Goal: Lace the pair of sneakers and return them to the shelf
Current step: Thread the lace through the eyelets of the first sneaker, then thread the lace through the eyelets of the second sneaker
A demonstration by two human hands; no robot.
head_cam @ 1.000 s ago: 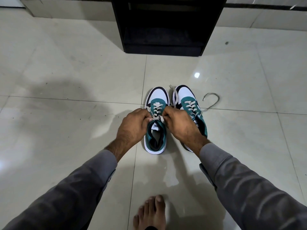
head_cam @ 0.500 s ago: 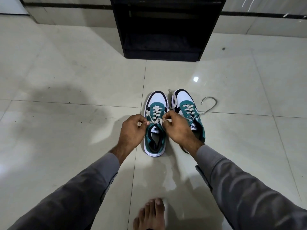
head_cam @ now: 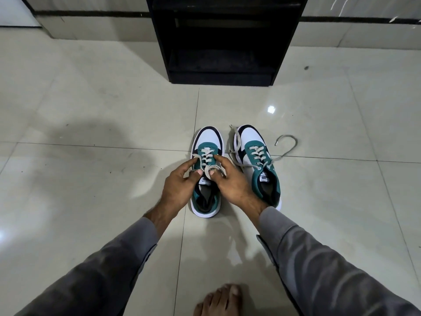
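- Two teal, white and navy low-top sneakers stand side by side on the glossy pale tiled floor (head_cam: 91, 110), toes pointing far, toward the shelf; placed so, the eyelets face the person.
- Left sneaker (head_cam: 206, 201): cream flat lace crossed through all visible eyelets. Both hands meet over its tongue.
- Left hand (head_cam: 180, 185): thumb and forefinger pinched on a strand of the cream lace (head_cam: 207, 171), other fingers curled in. Held low and close, probably to keep tension while the knot forms.
- Right hand (head_cam: 230, 183): likewise closed on the lace, thumb pressing a loop, forefinger stretched along the far side of the eyelet row.
- Judgement: a bow is being tied on the left sneaker; knot not yet finished.
- Right sneaker (head_cam: 259, 165): laced through its eyelets but untied. Its two loose lace ends (head_cam: 288, 148) trail out, one curling on the floor to the right, one lying over the toe on its left side.
- Black open-front shelf unit (head_cam: 223, 42) stands at the far side, well apart from the sneakers; visible tiers look bare, so room to return the pair.
- Count: two sneakers, two hands, one shelf, one bare foot (head_cam: 218, 302) at the near edge.
- Grey sleeves on both forearms.
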